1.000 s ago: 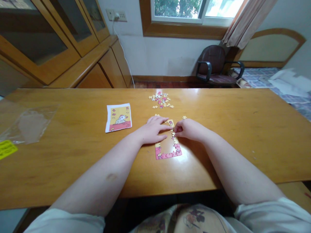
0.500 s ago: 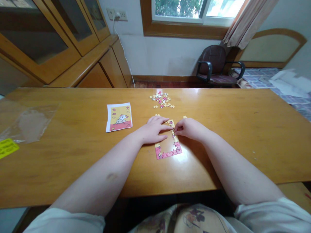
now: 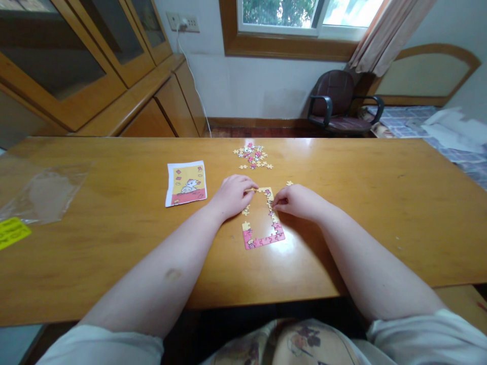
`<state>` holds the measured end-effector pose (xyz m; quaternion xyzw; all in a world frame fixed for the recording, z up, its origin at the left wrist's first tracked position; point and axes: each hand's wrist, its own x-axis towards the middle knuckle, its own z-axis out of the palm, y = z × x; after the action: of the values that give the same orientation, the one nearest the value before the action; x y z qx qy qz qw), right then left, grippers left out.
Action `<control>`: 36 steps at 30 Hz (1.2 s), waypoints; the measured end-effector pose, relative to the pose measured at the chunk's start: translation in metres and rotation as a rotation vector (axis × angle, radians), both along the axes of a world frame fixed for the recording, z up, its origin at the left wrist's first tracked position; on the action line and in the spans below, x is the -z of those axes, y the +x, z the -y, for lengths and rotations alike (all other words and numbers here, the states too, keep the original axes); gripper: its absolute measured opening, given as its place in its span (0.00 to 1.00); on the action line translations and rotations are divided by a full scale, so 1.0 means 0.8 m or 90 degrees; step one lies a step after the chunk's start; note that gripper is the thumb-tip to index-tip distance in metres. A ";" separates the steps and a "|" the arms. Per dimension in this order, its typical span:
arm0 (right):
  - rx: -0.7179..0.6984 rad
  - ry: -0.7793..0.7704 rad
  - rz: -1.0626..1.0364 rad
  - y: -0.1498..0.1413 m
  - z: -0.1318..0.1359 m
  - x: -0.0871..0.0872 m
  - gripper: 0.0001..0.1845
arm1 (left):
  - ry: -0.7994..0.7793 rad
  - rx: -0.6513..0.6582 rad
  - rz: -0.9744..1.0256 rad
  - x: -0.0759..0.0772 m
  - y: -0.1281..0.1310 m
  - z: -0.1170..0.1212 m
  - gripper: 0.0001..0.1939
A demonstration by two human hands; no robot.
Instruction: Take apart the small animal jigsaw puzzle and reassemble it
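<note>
A pink and yellow jigsaw frame (image 3: 262, 238) lies on the wooden table (image 3: 342, 243), assembled only along its border. My left hand (image 3: 230, 195) rests at the frame's top left corner with its fingertips pinching a small yellow piece on the top edge. My right hand (image 3: 294, 201) touches the frame's right edge, fingertips pressed on the pieces there. A heap of loose puzzle pieces (image 3: 253, 156) lies farther back. One stray piece (image 3: 289, 183) sits just beyond my right hand.
A picture card (image 3: 186, 183) showing the puzzle's image lies left of my left hand. A clear plastic bag (image 3: 41, 190) and a yellow label (image 3: 11, 232) are at the table's far left. Cabinets, a dark armchair (image 3: 335, 104) and a bed stand behind.
My left hand has slid left and back, off the frame's middle, uncovering its open centre and left side. My right hand has stayed at the right edge.
</note>
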<state>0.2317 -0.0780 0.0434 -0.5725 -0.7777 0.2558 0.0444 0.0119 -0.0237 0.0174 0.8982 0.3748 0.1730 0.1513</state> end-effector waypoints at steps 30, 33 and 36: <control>-0.305 0.172 -0.108 -0.039 0.023 0.002 0.14 | 0.003 -0.092 -0.129 -0.003 -0.008 -0.008 0.08; -0.399 0.136 -0.141 -0.059 0.037 0.005 0.17 | -0.001 -0.111 -0.113 -0.002 -0.008 -0.011 0.09; -0.424 0.130 -0.137 -0.066 0.041 0.010 0.17 | -0.004 -0.138 -0.102 -0.003 -0.009 -0.012 0.10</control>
<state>0.1789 -0.1106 0.0355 -0.2503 -0.9338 0.2364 0.0972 0.0051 -0.0144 0.0201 0.8628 0.4812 0.1145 0.1041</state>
